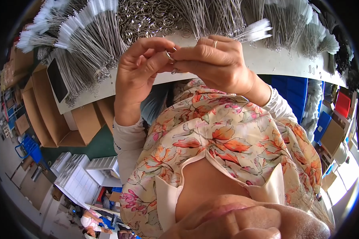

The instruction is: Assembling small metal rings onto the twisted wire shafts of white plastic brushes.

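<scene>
My left hand (139, 71) is closed in a pinch on a small silvery metal ring (169, 55), whose curve shows between thumb and fingers. Meeting it at the fingertips, my right hand (221, 59) is closed too and wears a finger ring. Small wire loops (174, 71) peek out beneath its fingertips. From behind its knuckles a few thin wire brushes with white bristles (257, 31) stick out to the right, apparently gripped in that hand; the fingers hide their middle. Both hands are above the near edge of the white table (283, 65).
Loose metal rings (151, 18) lie heaped beyond my hands. Bundles of wire brushes flank them at left (89, 40) and right (287, 24). A dark phone-like slab (58, 81) lies at the table's left corner. Cardboard boxes (48, 107) stand beside it; a blue bin (290, 91) is at right.
</scene>
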`<state>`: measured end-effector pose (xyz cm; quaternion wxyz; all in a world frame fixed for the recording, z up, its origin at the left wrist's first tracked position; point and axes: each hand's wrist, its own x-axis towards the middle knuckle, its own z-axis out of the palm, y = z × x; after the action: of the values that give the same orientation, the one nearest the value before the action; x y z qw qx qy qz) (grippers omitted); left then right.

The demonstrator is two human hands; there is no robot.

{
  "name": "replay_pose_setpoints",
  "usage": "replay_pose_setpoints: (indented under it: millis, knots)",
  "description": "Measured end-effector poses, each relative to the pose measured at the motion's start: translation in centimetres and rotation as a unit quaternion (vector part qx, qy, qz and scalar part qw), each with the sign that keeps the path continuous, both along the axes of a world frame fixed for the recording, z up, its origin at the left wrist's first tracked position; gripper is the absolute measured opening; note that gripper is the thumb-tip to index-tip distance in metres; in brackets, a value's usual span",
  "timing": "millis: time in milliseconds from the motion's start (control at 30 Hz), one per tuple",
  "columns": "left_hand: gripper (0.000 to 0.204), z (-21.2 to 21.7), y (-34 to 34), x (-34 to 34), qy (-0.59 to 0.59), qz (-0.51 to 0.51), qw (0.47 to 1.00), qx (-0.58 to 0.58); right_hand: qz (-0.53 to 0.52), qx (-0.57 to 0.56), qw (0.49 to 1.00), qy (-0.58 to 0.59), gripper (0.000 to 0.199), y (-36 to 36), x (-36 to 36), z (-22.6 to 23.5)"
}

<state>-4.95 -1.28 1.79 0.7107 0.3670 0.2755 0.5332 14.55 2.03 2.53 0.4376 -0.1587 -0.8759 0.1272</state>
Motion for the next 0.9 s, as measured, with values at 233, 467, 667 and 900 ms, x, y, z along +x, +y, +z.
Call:
replay_pose_setpoints:
  millis: [233, 467, 667, 900]
  knots:
    - [0.023, 2.1, -1.1, 0.4, 0.334, 0.097, 0.926, 0.148, 0.019, -0.024, 0.999, -0.008, 0.020, 0.0, -0.4, -1.5]
    - [0.031, 0.2, -0.7, 1.1, 0.418, 0.306, 0.760, 0.392, 0.111, -0.668, 0.705, 0.212, 0.016, 0.1, -0.8, 1.8]
    - [0.032, -0.1, -0.4, 1.0, 0.419, 0.320, 0.747, 0.405, 0.095, -0.670, 0.708, 0.200, 0.017, 0.0, -1.6, 1.7]
    - [0.030, 0.1, -0.1, 0.7, 0.436, 0.303, 0.742, 0.409, 0.110, -0.682, 0.704, 0.165, 0.016, 0.2, -1.7, 0.8]
